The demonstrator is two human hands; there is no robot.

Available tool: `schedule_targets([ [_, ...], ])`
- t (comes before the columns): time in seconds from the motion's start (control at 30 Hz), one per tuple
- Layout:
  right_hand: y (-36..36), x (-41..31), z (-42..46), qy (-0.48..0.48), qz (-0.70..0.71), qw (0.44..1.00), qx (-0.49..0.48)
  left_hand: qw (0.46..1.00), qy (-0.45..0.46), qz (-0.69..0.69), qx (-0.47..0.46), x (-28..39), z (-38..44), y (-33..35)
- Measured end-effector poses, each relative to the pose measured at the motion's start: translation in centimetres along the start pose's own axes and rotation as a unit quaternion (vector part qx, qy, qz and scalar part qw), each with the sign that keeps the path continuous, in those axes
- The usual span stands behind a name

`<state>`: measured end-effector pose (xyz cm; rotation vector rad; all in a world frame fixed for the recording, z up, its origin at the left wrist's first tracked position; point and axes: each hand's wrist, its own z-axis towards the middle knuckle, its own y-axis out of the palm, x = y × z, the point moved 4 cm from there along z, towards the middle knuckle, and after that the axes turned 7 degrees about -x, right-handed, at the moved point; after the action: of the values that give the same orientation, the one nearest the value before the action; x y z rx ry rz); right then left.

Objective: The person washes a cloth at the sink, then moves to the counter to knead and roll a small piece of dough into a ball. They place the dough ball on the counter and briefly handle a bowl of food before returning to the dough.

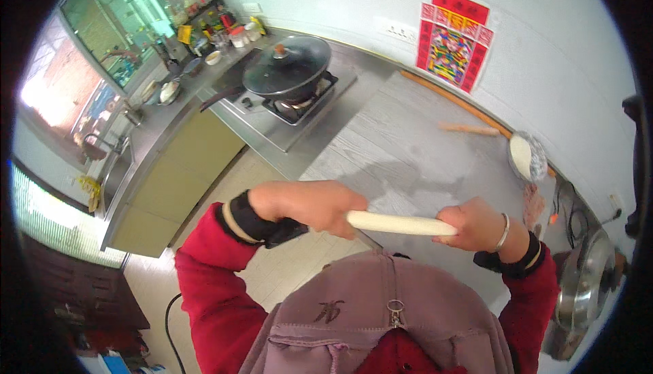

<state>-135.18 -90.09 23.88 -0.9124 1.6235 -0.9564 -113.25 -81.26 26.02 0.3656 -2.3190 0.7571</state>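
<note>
A pale length of dough [400, 223] is stretched roughly level between my two hands, above the grey worktop [387, 119] near its front edge. My left hand [319, 203] pinches the left end, fingers curled around it. The other end is gripped by my right hand [467, 225], which has a bangle at the wrist. Both ends are partly covered by the fingers. Beyond my right hand, by the wall, sits a bowl [540, 162] holding a smooth pale mass, perhaps dough. A short wooden rolling pin [469, 129] lies left of the bowl.
A lidded wok [288, 70] stands on the gas stove [275, 134], its handle pointing left. Along the wall runs a long wooden stick [454, 101]. A metal pot with a lid [581, 292] and black cables [576, 221] are on the right. Seasoning bottles [219, 24] crowd the back corner.
</note>
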Motion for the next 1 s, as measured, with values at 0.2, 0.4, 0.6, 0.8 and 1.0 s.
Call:
schedule_targets([
  [0.2, -0.1, 0.6, -0.4, 0.038, 0.031, 0.997, -0.059, 0.997, -0.043, -0.062, -0.018, -1.3, -1.4, -0.3],
  [0.4, 0.0, 1.2, 1.0, -0.020, 0.064, 0.998, -0.010, 0.988, -0.038, -0.148, -0.016, -2.7, -0.4, -1.0],
  [0.6, 0.2, 3.6, 2.4, -0.007, 0.155, 0.986, 0.055, 0.989, -0.001, -0.150, 0.011, -4.5, 0.7, -1.8],
  [0.8, 0.7, 5.9, 1.4, 0.106, 0.380, 0.915, -0.086, 0.951, 0.045, -0.301, -0.047, -7.5, 0.2, -2.1],
  [1.0, 2.2, 6.7, 2.2, 0.117, 0.470, 0.873, -0.054, 0.948, 0.068, -0.311, 0.020, -8.6, 2.5, -2.4],
])
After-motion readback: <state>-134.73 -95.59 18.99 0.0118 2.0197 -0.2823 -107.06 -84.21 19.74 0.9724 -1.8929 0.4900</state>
